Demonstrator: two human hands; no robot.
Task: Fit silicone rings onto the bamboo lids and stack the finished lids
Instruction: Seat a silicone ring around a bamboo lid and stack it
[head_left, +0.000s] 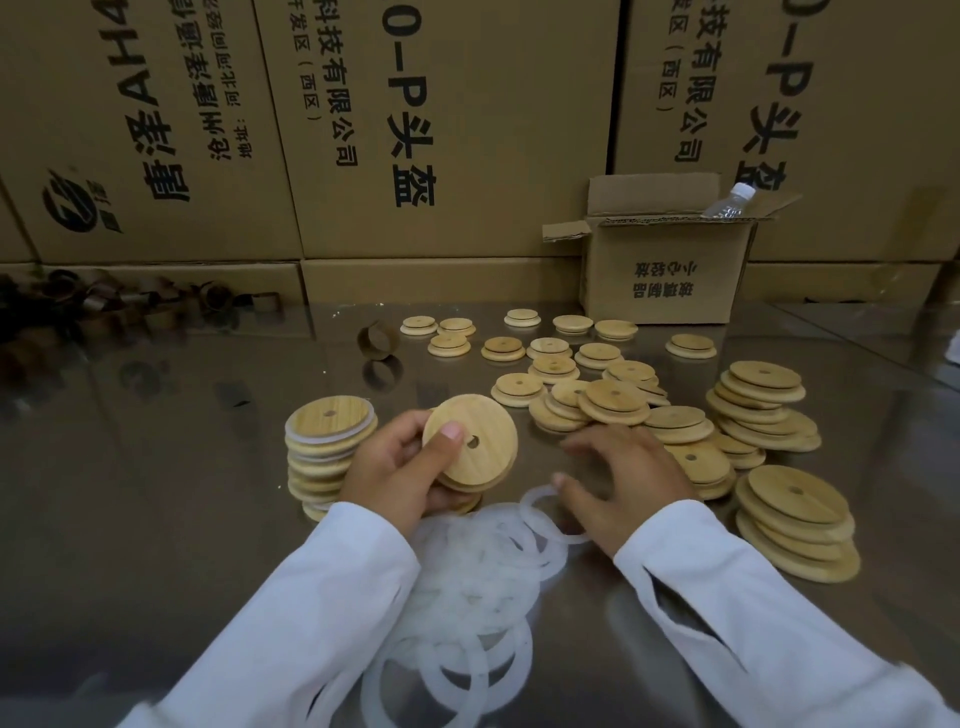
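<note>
Left hand (395, 467) gripped one bamboo lid (488, 421), thumb pressed on its upper face, fingers curled under. The lid was round, pale, grain visible, small hole near centre, tilted toward the camera, stepped rim at its lower edge. It sat mid-table, just right of the stack of finished lids (330, 415), which showed white ring edges between layers. Right hand (628, 478) was spread, fingers loose, holding nothing, with the thumb tip at a silicone ring (530, 499); contact unclear. Translucent white rings pile (467, 571) lay near, between both sleeves. Loose lids (613, 400) were scattered and heaped right and far on the shiny table (182, 467). A small open carton (665, 265) stood far right.
</note>
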